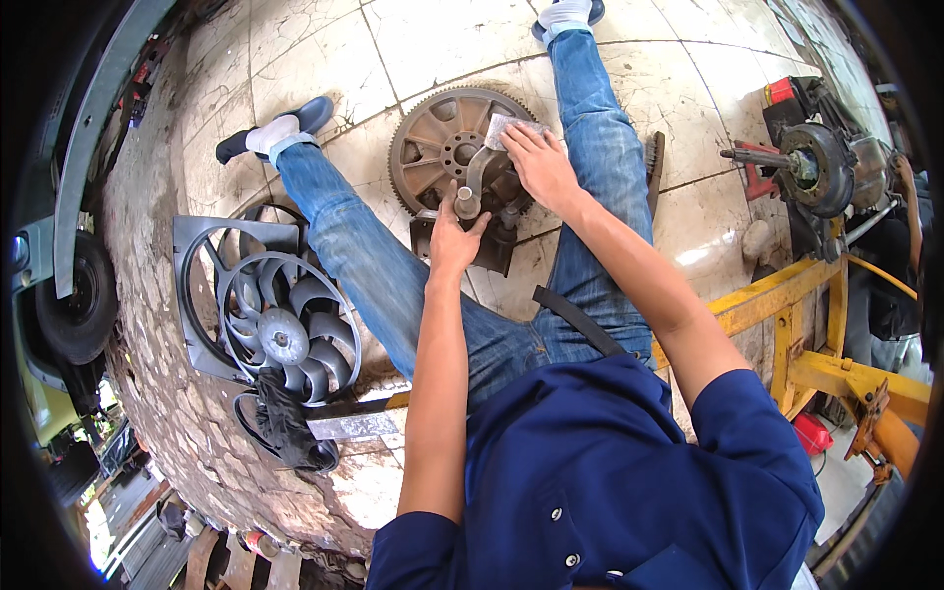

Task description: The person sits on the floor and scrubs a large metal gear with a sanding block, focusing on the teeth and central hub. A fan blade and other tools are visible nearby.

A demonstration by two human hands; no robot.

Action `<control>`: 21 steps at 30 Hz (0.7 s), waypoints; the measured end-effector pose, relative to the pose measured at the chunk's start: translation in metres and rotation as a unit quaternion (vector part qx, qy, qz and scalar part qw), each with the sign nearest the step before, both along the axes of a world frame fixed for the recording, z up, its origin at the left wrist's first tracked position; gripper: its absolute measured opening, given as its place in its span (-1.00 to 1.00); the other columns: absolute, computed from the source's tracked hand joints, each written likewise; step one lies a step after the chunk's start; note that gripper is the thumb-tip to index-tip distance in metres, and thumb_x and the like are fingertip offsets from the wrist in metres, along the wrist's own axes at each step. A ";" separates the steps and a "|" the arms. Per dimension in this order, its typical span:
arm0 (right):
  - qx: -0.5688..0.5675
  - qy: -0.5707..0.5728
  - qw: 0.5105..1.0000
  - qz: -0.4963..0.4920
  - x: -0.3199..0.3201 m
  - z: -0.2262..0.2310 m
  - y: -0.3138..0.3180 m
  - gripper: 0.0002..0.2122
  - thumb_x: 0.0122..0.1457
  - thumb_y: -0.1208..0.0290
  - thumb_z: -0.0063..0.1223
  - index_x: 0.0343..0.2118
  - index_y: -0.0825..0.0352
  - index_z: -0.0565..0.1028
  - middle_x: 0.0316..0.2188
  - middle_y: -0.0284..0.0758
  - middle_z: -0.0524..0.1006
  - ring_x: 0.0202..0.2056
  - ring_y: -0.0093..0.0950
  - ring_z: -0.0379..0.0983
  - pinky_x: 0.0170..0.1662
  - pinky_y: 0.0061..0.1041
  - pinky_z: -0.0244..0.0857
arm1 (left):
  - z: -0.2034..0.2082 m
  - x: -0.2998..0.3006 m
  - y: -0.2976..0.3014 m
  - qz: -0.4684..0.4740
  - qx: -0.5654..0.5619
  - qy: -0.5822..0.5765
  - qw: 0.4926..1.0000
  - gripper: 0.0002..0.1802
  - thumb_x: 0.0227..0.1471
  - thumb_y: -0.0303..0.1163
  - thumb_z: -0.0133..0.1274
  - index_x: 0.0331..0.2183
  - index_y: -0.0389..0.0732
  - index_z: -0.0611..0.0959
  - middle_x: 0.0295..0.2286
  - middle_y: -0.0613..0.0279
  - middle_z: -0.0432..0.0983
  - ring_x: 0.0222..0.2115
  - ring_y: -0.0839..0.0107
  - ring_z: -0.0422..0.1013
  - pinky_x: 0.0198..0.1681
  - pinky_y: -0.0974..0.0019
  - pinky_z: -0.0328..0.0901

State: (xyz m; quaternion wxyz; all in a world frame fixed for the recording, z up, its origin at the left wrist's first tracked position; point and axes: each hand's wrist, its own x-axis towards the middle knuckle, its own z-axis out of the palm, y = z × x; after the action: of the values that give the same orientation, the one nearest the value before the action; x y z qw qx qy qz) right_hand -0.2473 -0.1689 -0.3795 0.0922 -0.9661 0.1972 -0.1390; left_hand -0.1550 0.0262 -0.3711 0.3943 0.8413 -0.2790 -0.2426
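Between my spread legs a round toothed flywheel (426, 181), brown and grimy, lies flat on the tiles. Over it is a curved metal pipe (476, 177) with a thick round end pointing toward me. My left hand (454, 236) grips that near end, thumb and fingers on either side. At the pipe's far end my right hand (541, 169) presses a thin greyish sheet (499, 130) around the metal; whether it is cloth or abrasive paper I cannot tell. A dark metal block (495, 256) sits at the flywheel's near edge, partly behind my left hand.
Fan assemblies (285, 334) with grey blades lie to my left, beside a black cloth (290, 423). A brush (654, 162) is by my right leg. Rightward stand a gearbox-like unit with a shaft (762, 157) and a yellow frame (787, 364). Another person's arm (911, 206) shows far right.
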 end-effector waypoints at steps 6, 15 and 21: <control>0.029 0.014 0.999 -0.006 0.001 0.014 0.007 -0.57 0.26 0.36 -0.05 0.21 0.16 0.34 0.25 -0.36 0.30 0.30 -0.39 0.12 0.29 0.03 -0.02 | 0.022 -0.004 -0.005 -0.007 -0.081 -0.075 0.994 -0.41 0.05 -0.33 0.23 0.12 -0.12 0.46 0.07 0.03 0.39 0.09 0.07 0.34 0.14 0.11 0.25; -0.071 0.031 0.991 0.113 -0.002 0.006 0.017 -0.51 0.19 0.41 -0.08 0.22 0.16 0.33 0.25 -0.36 0.30 0.31 -0.44 0.11 0.33 -0.08 -0.07 | 0.029 -0.010 -0.014 0.048 -0.169 -0.118 0.977 -0.59 0.09 -0.35 0.18 -0.02 -0.23 0.55 -0.05 -0.01 0.47 -0.01 0.00 0.38 0.07 0.08 0.30; -0.041 0.043 0.996 0.069 -0.001 0.012 0.015 -0.52 0.21 0.45 -0.08 0.24 0.17 0.32 0.26 -0.37 0.31 0.31 -0.46 0.13 0.35 -0.16 -0.09 | 0.028 -0.002 -0.009 0.048 -0.138 -0.129 0.981 -0.66 0.08 -0.37 0.18 -0.08 -0.21 0.58 -0.14 0.07 0.52 -0.10 0.00 0.42 0.00 0.04 0.30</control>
State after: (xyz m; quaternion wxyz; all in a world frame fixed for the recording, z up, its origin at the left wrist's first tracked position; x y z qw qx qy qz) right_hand -0.2482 -0.1542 -0.3677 0.0537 -0.9853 0.1283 -0.0988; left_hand -0.1573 0.0170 -0.3434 0.4784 0.8157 -0.3172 -0.0720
